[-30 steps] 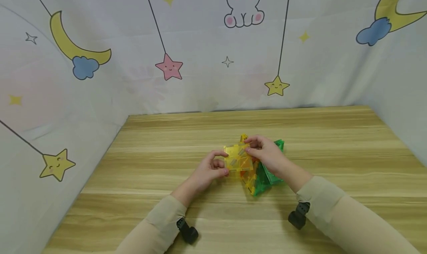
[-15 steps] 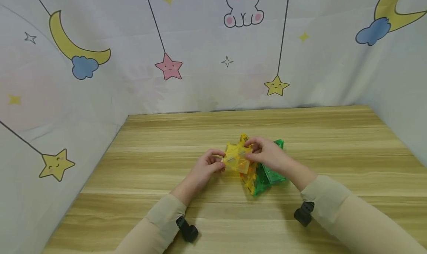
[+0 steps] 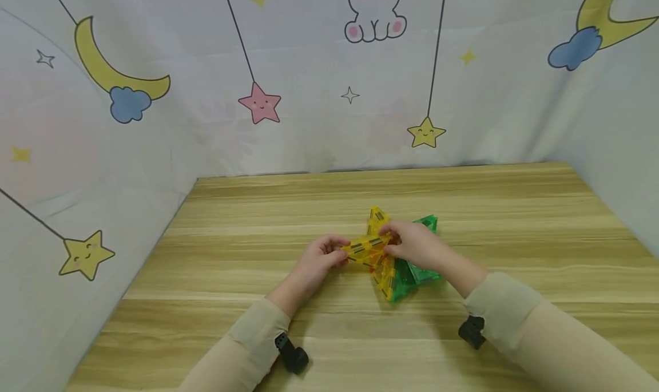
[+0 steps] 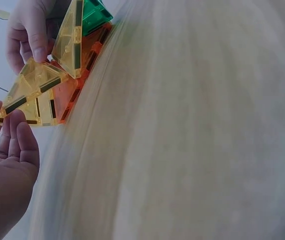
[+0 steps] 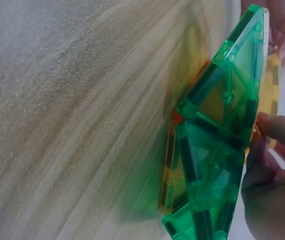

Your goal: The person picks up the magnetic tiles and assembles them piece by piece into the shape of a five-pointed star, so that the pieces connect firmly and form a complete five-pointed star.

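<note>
Both hands hold a translucent yellow magnetic tile piece (image 3: 366, 251) over the table. My left hand (image 3: 320, 259) pinches its left corner between thumb and fingers. My right hand (image 3: 416, 244) grips its right end, beside the built-up tiles. In the left wrist view the yellow tiles (image 4: 37, 82) look triangular with dark magnet strips, and orange-red tiles (image 4: 66, 95) adjoin them underneath. Another yellow triangle (image 3: 378, 217) points up behind the hands. Green triangular tiles (image 5: 220, 90) join the right side of the structure. My right hand partly hides the middle of it.
The wood-grain table (image 3: 247, 220) spreads around the tiles. A white printed cloth (image 3: 309, 54) with stars and moons hangs behind and at both sides. Each sleeve carries a small black camera (image 3: 292, 355) near the wrist.
The yellow piece has turned from a nearly flat, square look to a tilted, narrow triangular one. Both hands have shifted only slightly, and the green tiles stay put.
</note>
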Demonstrator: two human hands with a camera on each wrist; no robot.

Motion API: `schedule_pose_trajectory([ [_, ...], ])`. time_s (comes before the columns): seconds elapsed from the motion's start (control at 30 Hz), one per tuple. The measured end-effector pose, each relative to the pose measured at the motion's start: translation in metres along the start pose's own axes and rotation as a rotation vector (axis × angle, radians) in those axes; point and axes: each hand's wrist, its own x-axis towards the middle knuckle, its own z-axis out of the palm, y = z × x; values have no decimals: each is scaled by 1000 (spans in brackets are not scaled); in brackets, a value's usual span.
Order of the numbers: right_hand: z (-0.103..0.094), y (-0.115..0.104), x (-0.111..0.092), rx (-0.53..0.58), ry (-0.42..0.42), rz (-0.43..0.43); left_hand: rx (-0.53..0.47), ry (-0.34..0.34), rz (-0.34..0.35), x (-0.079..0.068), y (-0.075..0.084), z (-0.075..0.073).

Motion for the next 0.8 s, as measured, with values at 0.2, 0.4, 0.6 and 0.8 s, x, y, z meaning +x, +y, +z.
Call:
schedule_pose_trajectory([
  [0.2, 0, -1, 0, -57, 5, -34, 3, 14, -23, 1, -1, 2],
  [0.4, -1, 0, -2, -102, 3, -66, 0, 23, -19, 4, -3, 3],
  [0.6, 0, 2, -3, -127, 16, -86, 39, 26, -17, 6, -3, 4],
  [0.8, 1, 8, -4, -145, 30, -76, 106, 7, -24, 6, -1, 5],
])
